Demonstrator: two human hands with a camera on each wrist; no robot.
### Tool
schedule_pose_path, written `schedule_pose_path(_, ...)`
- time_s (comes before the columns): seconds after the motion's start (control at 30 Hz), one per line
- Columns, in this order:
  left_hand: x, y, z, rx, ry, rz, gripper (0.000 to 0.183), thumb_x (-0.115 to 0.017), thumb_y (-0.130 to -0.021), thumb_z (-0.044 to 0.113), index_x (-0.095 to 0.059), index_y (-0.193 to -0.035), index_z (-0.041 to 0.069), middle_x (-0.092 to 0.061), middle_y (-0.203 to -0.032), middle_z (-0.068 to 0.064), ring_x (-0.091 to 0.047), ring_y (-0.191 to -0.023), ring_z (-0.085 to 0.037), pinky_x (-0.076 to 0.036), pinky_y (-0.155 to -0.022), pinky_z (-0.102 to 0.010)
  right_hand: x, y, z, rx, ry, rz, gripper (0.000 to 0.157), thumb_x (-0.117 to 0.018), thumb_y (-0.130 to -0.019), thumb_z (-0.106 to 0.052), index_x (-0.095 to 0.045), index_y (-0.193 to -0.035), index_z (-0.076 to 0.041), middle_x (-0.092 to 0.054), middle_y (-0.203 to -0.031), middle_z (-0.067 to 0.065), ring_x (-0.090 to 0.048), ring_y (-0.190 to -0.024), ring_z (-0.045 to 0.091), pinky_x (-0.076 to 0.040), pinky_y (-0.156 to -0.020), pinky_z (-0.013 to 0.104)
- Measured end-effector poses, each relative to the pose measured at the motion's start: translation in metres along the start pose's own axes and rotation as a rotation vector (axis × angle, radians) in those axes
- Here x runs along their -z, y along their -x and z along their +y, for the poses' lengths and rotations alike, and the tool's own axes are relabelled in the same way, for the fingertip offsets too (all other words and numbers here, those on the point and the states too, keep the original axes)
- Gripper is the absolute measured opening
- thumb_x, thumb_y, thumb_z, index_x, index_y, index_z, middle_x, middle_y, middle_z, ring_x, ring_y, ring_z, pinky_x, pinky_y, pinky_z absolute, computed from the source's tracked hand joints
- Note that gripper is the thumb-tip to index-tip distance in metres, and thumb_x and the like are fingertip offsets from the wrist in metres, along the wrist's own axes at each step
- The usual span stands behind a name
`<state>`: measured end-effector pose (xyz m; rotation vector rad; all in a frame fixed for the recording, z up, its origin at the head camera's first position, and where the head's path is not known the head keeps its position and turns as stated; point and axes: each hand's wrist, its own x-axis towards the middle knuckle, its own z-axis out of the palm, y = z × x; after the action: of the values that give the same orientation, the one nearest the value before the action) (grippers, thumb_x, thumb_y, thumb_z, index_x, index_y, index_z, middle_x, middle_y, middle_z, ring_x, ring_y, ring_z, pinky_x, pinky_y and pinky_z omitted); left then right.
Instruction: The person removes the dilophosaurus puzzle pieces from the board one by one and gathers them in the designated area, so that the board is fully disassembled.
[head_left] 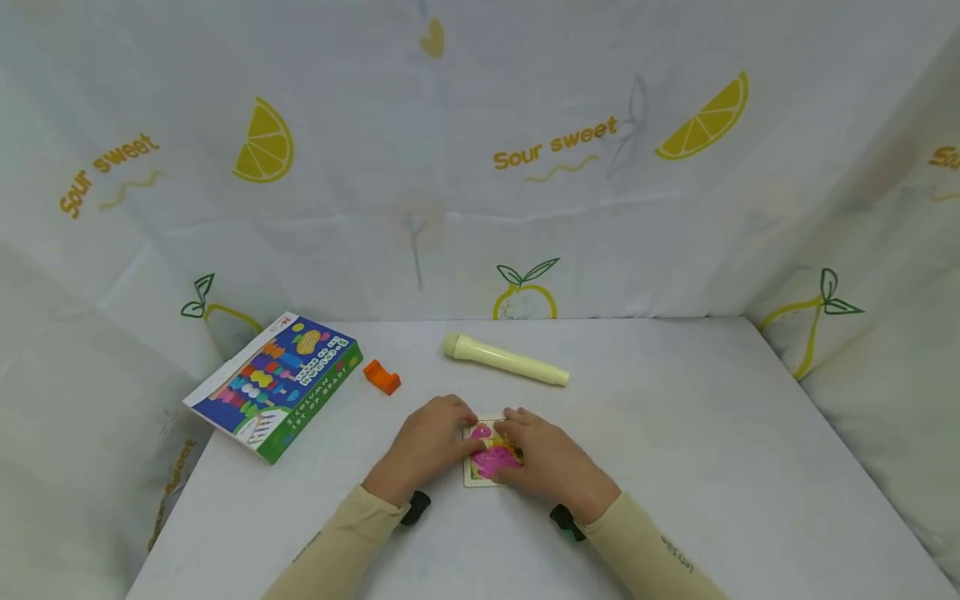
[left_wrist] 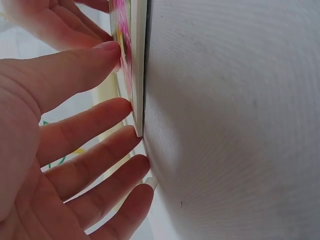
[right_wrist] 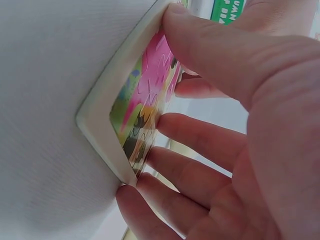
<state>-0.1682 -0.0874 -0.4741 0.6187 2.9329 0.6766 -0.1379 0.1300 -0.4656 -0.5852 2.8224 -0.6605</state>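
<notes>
A small jigsaw puzzle [head_left: 495, 463] with a pink animal picture and a white frame lies flat on the white table, between both hands. My left hand [head_left: 426, 446] is at its left side. In the left wrist view, its thumb [left_wrist: 95, 62] reaches over the picture and the fairly straight fingers touch or nearly touch the frame's edge. From the right, my right hand [head_left: 553, 460] covers part of the puzzle. The right wrist view shows its thumb [right_wrist: 200, 37] on the frame and several spread fingertips along the picture and far edge. Curved seams run between the pieces.
A blue and green toy box [head_left: 288, 387] lies at the table's left edge. Beside it is a small orange curved block [head_left: 382, 377]. Behind the hands lies a pale yellow tapered stick [head_left: 506, 358]. A printed white curtain [head_left: 390, 192] hangs behind the table [head_left: 712, 467].
</notes>
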Motion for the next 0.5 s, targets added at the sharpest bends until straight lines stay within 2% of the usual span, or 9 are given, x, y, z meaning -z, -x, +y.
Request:
schedule_pose_path(0.33, 0.0014, -0.0081, 0.0016, -0.023, -0.036, -0.018, 0.031, -0.084, -0.095, 0.042, -0.078, -0.108, 0.014, -0.070, -0.114, -0.001, -0.063, -0.109, -0.020, -0.059, -0.096, -0.039, 0.0010, -0.0006, 0.0008, -0.016, 0.004, 0.006, 0.067, -0.089, -0.090, -0.039, -0.067, -0.145, -0.008, -0.057, -0.161, 0.015, -0.048, -0.155, 0.039, -0.045, -0.122, 0.056)
schedule_pose_path(0.5, 0.0019, -0.0099, 0.0015, 0.020, 0.013, -0.045, 0.031, -0.085, -0.094, 0.039, -0.077, -0.107, 0.012, -0.066, -0.114, -0.003, -0.060, -0.109, -0.021, -0.058, -0.098, -0.040, 0.0003, -0.0010, 0.0008, -0.008, -0.009, -0.005, 0.066, -0.089, -0.091, -0.038, -0.067, -0.145, -0.007, -0.057, -0.161, 0.015, -0.048, -0.155, 0.039, -0.045, -0.122, 0.056)
